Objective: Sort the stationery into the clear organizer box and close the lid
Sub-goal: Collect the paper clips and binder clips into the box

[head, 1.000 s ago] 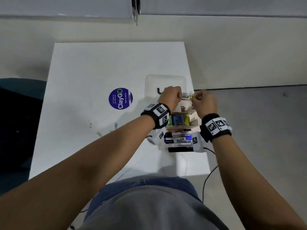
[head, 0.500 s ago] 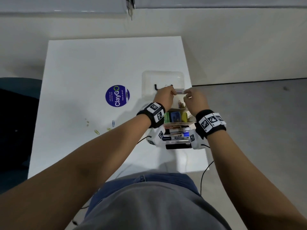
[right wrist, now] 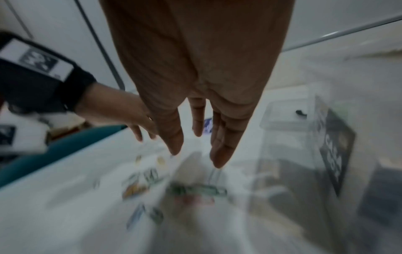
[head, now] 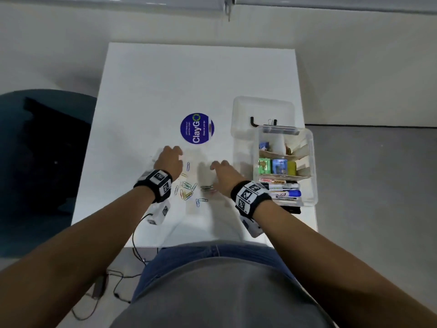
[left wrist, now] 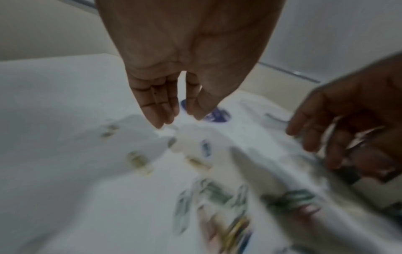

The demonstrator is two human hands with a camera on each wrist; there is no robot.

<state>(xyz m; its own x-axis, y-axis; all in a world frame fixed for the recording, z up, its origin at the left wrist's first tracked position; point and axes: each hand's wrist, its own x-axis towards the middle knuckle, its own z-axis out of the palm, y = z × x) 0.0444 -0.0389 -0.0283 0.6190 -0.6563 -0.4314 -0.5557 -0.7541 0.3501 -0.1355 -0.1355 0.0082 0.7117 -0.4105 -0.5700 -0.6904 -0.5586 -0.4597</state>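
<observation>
- Paper clips point(left wrist: 219, 197) smear into coloured streaks in both wrist views; their number cannot be told.
- Organizer box point(right wrist: 304, 154) is blurred, its contents unreadable there.
- Round sticker point(left wrist: 217, 116) sits partly hidden behind fingertips.

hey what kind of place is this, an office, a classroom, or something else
Probably an office or shared workspace: a plain white table carrying a round "ClayGo" clean-up sticker, bare pale walls, grey floor, and a teal chair beside it.

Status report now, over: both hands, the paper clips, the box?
Left hand open, right hand open, both over the table. Paper clips loose between them, untouched. Organizer box open, lid behind it. Nothing blocking.
</observation>
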